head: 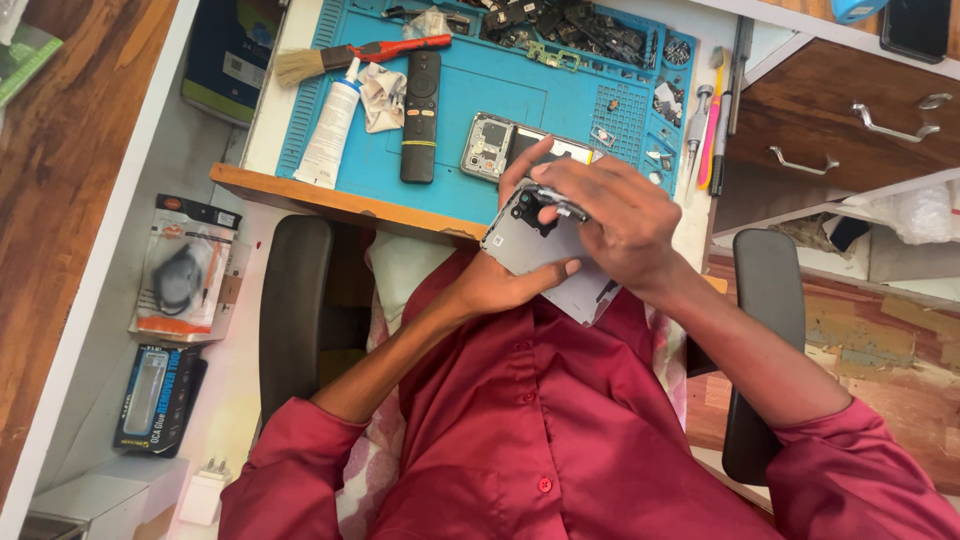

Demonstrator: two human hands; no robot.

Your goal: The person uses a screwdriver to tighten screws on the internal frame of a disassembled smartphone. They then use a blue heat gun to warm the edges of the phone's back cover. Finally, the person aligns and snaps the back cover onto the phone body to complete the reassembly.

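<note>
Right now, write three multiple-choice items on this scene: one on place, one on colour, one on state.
1. Where does the black remote lie?
A. on the blue mat
B. on the floor
C. in a drawer

2. What colour is the brush handle?
A. green
B. red
C. white

3. How is the grey phone back cover held?
A. lying alone on the mat
B. in one hand only
C. between both hands

Answers: 1 A, it rests on the mat beside the white tube. 2 B, the handle is red. 3 C, the left hand supports it while the right hand presses on top.
</note>
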